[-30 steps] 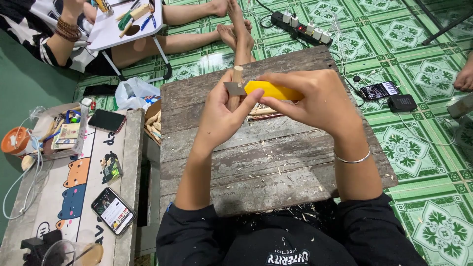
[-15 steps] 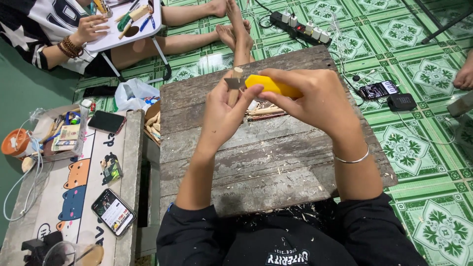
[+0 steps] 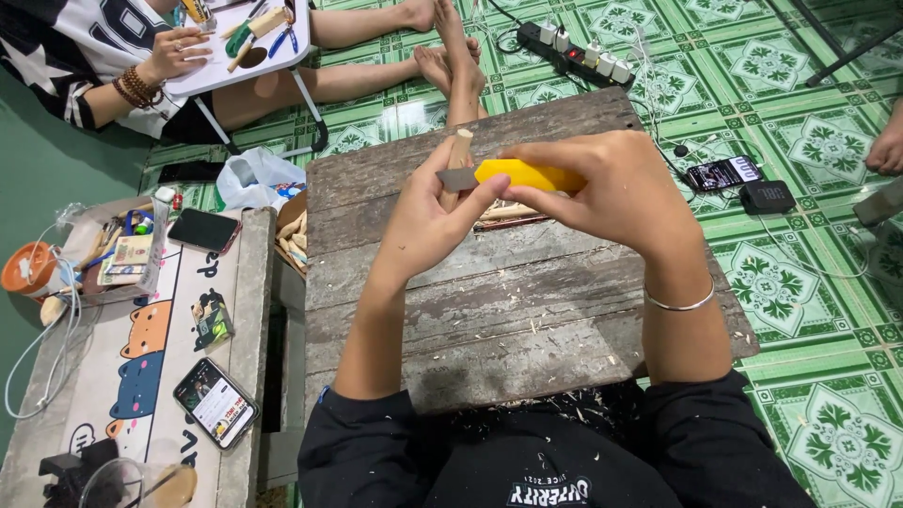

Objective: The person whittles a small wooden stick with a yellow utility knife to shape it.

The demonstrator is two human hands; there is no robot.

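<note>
My left hand grips a small pale wooden stick that points upward, its tip showing above my fingers. My right hand holds a yellow utility knife level, and its grey blade lies across the stick next to my left thumb. Both hands hover over a weathered wooden board table strewn with wood shavings. More light wooden pieces lie on the board under my hands.
At the left stands a low table with a cat drawing, two phones, small boxes and cables. Another person sits at the upper left with a white tray of tools. On the green tiled floor are a power strip, a phone and a black box.
The blade has slid along the stick, leaving more of the stick's tip showing above my left hand. The other person's hand has moved onto their tray.
</note>
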